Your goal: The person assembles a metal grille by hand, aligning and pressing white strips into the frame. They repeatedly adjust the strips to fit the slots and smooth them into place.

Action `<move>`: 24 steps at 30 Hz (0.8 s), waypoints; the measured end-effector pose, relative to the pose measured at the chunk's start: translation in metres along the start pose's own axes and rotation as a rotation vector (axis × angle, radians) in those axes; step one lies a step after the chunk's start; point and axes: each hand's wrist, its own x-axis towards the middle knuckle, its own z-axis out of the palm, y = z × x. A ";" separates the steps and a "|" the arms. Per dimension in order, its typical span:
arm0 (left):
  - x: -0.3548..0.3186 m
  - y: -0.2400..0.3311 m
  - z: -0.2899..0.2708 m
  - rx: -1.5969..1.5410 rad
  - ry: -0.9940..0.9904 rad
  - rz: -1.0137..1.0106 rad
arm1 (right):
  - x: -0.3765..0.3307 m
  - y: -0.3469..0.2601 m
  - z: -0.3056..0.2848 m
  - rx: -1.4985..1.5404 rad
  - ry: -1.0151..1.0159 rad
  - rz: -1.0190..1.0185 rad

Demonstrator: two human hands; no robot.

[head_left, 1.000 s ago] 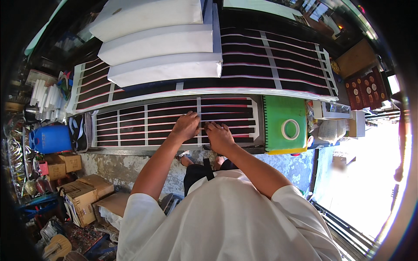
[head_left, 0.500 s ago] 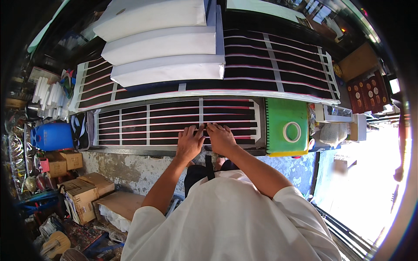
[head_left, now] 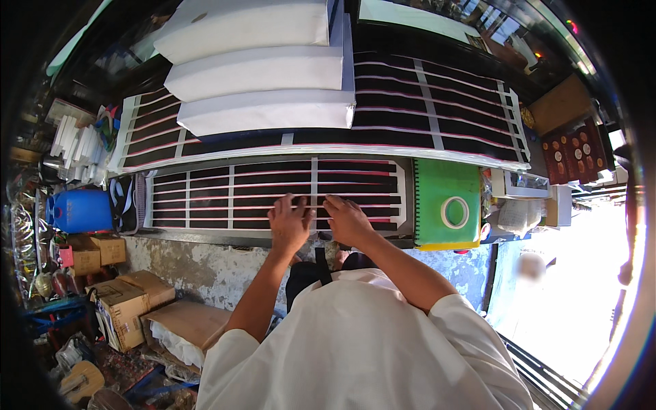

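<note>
A long black sheet lies on the narrow dark ledge in front of me, crossed lengthwise by pale strips with pinkish-red edges and crosswise by several pale tapes. My left hand rests on its near part with the fingers spread. Beside it, a small gap away, my right hand lies on the same sheet, fingers stretched forward and slightly bent. Nothing held shows in either hand. To the right is a green spiral-bound pad with a white tape roll lying on it.
Beyond lies a stack of similar striped sheets, with large white blocks piled on it. A blue container stands at the left end. Cardboard boxes crowd the floor at lower left. White boxed items sit at right.
My left hand has shifted a little to the left, and its fingers have spread, widening the gap between the hands. The right hand stays nearly in place. The view has shifted slightly.
</note>
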 end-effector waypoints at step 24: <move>0.006 -0.190 -0.007 0.008 -0.181 -0.449 | 0.008 0.128 -0.041 0.113 0.195 0.832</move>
